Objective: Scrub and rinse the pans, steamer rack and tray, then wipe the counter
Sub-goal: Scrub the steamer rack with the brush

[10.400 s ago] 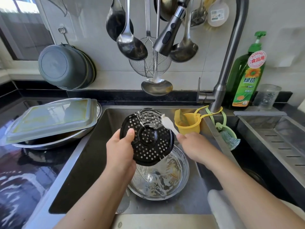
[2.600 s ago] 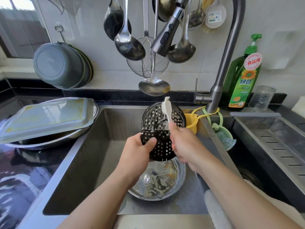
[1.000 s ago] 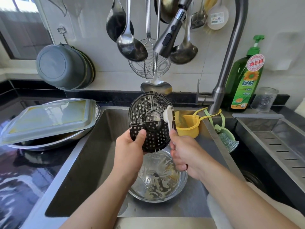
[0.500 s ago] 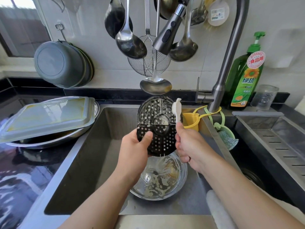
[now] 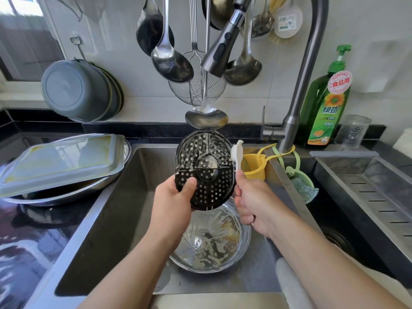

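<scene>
A soapy metal pan (image 5: pixel 211 246) is sitting in the sink (image 5: pixel 124 208), near its front edge. Just above the pan, the left hand (image 5: pixel 171 201) is gripping the bottom left edge of the black steamer rack (image 5: pixel 205 168), thumb on its front, holding it up on its edge. The right hand (image 5: pixel 252 201) is curling its fingers around a white brush (image 5: pixel 237 155), and the brush tip is touching the rack's right rim. Farther back on the left, a tray (image 5: pixel 60 161) is lying on another pan (image 5: pixel 66 195) on the wet table (image 5: pixel 29 241). A green soap bottle (image 5: pixel 327 103) is standing at the table's far right.
</scene>
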The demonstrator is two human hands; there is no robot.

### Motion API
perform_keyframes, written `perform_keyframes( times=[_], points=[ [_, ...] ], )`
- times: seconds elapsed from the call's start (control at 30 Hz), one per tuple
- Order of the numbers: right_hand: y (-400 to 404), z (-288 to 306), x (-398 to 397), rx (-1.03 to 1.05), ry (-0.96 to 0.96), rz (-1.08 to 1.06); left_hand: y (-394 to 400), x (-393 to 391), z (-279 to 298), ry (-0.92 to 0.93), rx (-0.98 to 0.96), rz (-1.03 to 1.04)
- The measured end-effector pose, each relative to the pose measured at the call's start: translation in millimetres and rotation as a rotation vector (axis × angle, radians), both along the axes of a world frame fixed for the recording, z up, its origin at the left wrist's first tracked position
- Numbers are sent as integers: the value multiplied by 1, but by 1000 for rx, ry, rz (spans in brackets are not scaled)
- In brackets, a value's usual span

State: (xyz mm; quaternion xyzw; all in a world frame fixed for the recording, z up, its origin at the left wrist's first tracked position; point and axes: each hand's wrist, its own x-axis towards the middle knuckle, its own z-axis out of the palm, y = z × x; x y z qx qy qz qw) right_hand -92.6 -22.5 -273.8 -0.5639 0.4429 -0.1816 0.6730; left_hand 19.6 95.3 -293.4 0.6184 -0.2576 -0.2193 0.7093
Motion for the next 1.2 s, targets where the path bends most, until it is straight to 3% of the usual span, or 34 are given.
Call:
perform_keyframes(
  times=[0.17,0.3,0.43,0.57,0.7,0.87,1.03,1.2],
  points=[
    [-2,-2,2,-163,26,41,-2,-8,-8,-99,124,-114],
    [-7,-3,-2,-134,101,3,-2,-1,-4,-14,64,-44],
    [4,-7,5,-259,168,181,-2,-5,-3,36,55,-68],
    [-8,-6,-1,-244,215,75,-1,-2,0,84,1,-43],
    [10,-13,5,-292,223,245,0,-1,1,145,-8,-48],
    [-8,-9,-3,-242,257,89,0,-3,3,71,-3,-21],
    [24,-8,4,-286,229,364,2,-6,1,21,68,-76],
    [-9,-7,-4,-295,265,106,2,10,-1,285,-68,105]
  ],
)
